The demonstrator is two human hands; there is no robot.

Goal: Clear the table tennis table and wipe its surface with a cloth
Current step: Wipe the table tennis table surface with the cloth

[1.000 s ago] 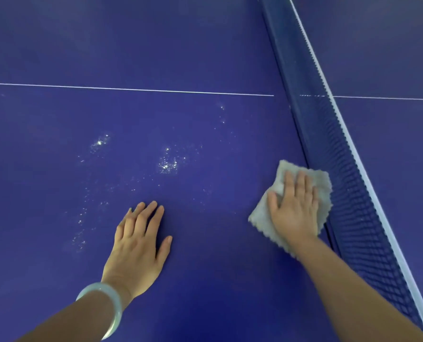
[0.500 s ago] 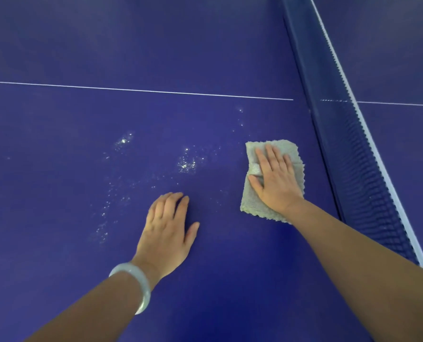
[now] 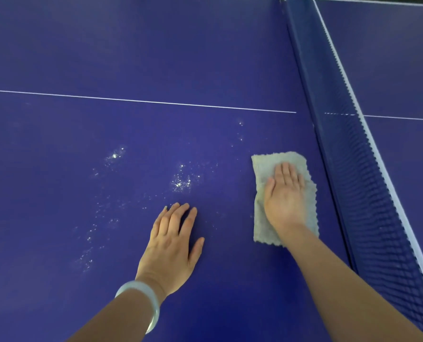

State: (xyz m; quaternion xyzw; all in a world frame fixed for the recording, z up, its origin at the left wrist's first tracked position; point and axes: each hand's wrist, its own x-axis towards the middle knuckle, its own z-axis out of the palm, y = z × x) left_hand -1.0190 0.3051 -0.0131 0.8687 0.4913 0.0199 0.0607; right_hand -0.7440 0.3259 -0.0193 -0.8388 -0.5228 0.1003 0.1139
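Cloth (image 3: 276, 162) wiping is the step in hand, I'd say. Nearest, the left hand (image 3: 171, 245) lies flat and open on the bench (image 3: 230, 299), holding nothing. The right hand (image 3: 284, 196) presses the cloth down with straight fingers, just beside the net (image 3: 368, 193). White specks (image 3: 181, 183) sit to its left, so the next sweep probably needs to go left across them.

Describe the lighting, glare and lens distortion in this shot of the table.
Head view: soft, even light, with only a faint shadow beside the left hand. Head view: the white specks glint brightly against the blue table. Head view: the wide lens bows the white top edge of the net slightly. Head view: the right hand and cloth look sharp, without motion blur.
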